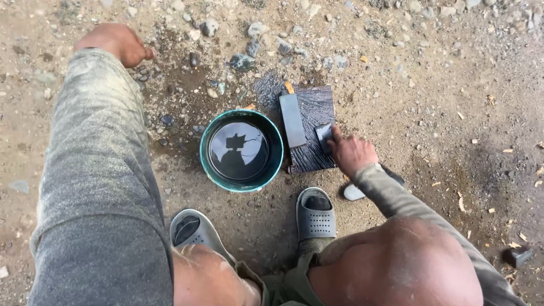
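Bare dirt ground (453, 113) w/ gravel fills the view; wet dark patch and loose stones (243, 59) on the far side, wood chips scattered on the right. Person squats over it, knees bare at the near edge, both arms in dusty grey sleeves.

Round teal bucket (242, 151) sits center, full of dark water reflecting a silhouette. Just right of it, touching or nearly so, a dark wet wooden board (315, 144) lies flat on the dirt. On the board's left part rests a long grey rectangular sharpening stone (293, 120), running near-to-far, w/ a small orange bit at its far end.

Two grey slip-on sandals (315, 214) near the bucket, one below it on the left, one below the board.

Right hand (351, 153) is on the board's right edge, fingers curled and pressing on a small grey block (324, 136), index stretched along it; the block lies flat on the board, just right of the long stone, apart from it.

Left hand (116, 42) is far left, well apart from the bucket, down by the gravel; fingers bent in a loose fist, can't tell if anything is in it.

Small grey object (520, 257) lies on the dirt at near right
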